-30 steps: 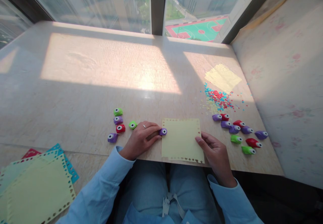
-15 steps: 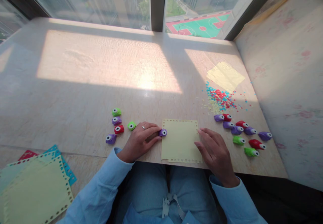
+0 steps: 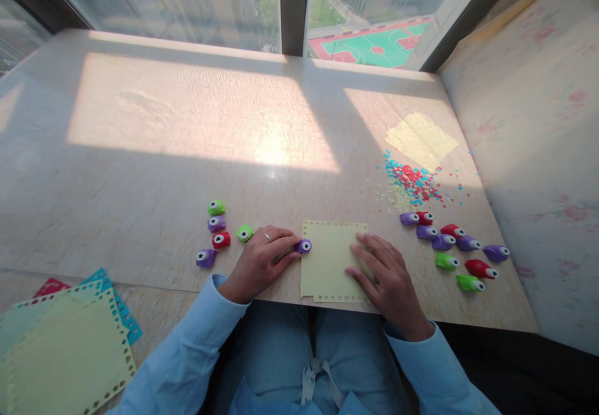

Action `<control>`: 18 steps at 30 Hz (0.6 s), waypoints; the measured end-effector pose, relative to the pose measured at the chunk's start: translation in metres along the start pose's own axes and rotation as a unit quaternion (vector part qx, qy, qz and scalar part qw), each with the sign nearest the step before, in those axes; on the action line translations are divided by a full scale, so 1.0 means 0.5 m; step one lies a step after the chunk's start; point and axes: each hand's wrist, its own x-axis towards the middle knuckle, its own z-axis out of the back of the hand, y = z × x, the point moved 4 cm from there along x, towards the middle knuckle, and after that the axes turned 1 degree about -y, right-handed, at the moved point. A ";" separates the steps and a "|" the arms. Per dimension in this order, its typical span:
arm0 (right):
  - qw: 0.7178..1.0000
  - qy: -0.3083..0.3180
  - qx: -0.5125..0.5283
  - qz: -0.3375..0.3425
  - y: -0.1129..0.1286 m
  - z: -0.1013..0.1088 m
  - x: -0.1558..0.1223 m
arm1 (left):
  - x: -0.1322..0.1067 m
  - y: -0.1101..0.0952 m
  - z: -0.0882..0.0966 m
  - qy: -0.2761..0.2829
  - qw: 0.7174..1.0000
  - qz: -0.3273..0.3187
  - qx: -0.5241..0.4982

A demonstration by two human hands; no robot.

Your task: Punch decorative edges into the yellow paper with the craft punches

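Observation:
A pale yellow sheet of paper (image 3: 330,265) lies at the table's front edge, with small punched shapes along its top, bottom and part of its left edge. At its left edge sits a purple craft punch (image 3: 304,246), gripped between the thumb and fingers of my left hand (image 3: 264,262). My right hand (image 3: 390,278) rests on the right part of the sheet, fingers spread and holding nothing. Just left of my left hand stands a green punch (image 3: 244,233). Farther left, a short column holds a red punch (image 3: 221,239) among green and purple ones.
Several more punches, among them a red one (image 3: 481,269), stand at the right. Behind them lie scattered red, blue and yellow paper bits (image 3: 414,181) and thin yellow sheets (image 3: 421,140). Punched sheets (image 3: 65,352) are piled at the lower left. A window frame (image 3: 294,12) borders the back.
My right hand has moved left from the sheet's right edge onto the paper, its fingers spreading. My left hand stays on the purple punch at the left edge.

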 end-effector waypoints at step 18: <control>0.984 -0.085 0.137 -0.076 -0.020 0.032 0.000 | 0.003 -0.008 0.006 0.006 1.000 0.016 -0.014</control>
